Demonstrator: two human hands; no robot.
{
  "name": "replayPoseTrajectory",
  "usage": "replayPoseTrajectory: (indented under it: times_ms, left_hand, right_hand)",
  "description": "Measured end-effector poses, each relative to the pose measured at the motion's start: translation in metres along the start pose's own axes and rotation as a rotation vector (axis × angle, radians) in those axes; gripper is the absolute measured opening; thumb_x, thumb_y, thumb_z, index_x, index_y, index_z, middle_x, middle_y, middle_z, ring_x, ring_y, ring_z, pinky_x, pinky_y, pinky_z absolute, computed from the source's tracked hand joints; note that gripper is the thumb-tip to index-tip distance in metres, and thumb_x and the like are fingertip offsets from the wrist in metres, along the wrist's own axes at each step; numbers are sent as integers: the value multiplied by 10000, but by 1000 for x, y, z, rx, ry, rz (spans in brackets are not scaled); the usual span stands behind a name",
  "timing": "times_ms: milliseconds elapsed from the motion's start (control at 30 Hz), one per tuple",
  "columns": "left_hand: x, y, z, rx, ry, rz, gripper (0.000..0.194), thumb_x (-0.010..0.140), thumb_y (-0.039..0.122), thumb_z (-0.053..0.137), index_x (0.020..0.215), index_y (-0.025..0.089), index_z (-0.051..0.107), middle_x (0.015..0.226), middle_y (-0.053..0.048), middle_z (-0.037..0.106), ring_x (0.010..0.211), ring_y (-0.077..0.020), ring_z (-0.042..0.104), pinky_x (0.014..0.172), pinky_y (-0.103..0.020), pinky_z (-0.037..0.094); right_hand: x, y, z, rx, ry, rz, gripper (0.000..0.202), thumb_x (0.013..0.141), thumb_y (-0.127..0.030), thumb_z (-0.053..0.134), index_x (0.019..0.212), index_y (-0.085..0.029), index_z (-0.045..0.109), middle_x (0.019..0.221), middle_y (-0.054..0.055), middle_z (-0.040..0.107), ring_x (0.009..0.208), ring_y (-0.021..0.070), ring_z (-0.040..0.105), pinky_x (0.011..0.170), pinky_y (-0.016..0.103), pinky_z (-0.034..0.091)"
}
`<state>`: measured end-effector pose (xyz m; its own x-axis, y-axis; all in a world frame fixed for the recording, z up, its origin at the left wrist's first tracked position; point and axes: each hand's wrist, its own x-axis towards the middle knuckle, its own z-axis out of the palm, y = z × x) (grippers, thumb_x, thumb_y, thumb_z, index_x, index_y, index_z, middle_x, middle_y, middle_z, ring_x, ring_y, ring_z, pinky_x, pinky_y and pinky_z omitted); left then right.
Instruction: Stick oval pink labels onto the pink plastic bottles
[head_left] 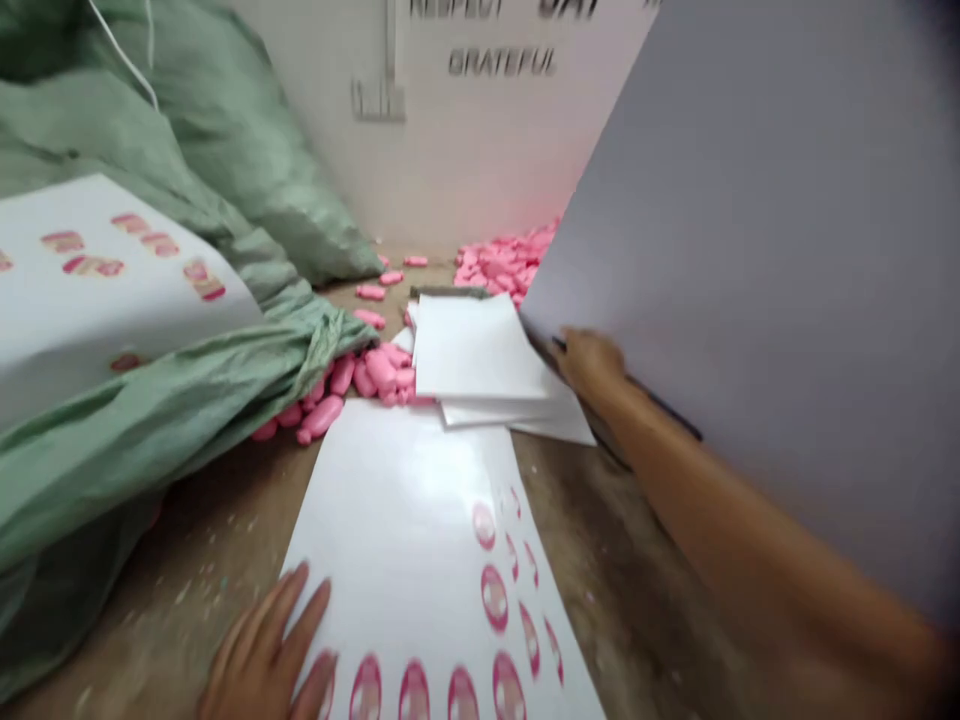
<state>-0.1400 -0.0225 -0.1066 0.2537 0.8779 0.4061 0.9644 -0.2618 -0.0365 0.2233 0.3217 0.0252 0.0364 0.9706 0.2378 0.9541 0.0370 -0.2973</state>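
Observation:
A glossy white sticker sheet (390, 480) with pink oval labels lies on the floor before me. My left hand (270, 650) rests on its lower left edge, fingers stretched out. Farther off at the right, my right hand (592, 365) reaches beside a stack of blank white sheets (476, 345). Its fingers are curled, with a thin dark tip showing at them; blur hides what this is. Pink bottle-shaped pieces (382, 370) lie heaped between the sticker sheet and the stack.
Green woven sacks (247, 150) fill the left side, and another sticker sheet (112, 270) lies over them. A pink heap (506, 260) sits by the lettered wall (465, 150). A large grey-white panel (750, 220) rises at the right. Scraps dot the brown floor (195, 570).

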Motion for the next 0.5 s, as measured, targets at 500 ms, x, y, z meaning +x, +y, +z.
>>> replayPoseTrajectory:
  times_ms: [500]
  left_hand:
    - [4,40,-29,-147,-111,-293,565,1019,422,421,1529,180,401,1527,-208,502,1435,-361,444,1152,-644,329]
  right_hand:
    - [-259,28,19,344,-266,-24,422,878,-468,470,1147,-252,713,1162,103,769,1074,343,698,927,482,542]
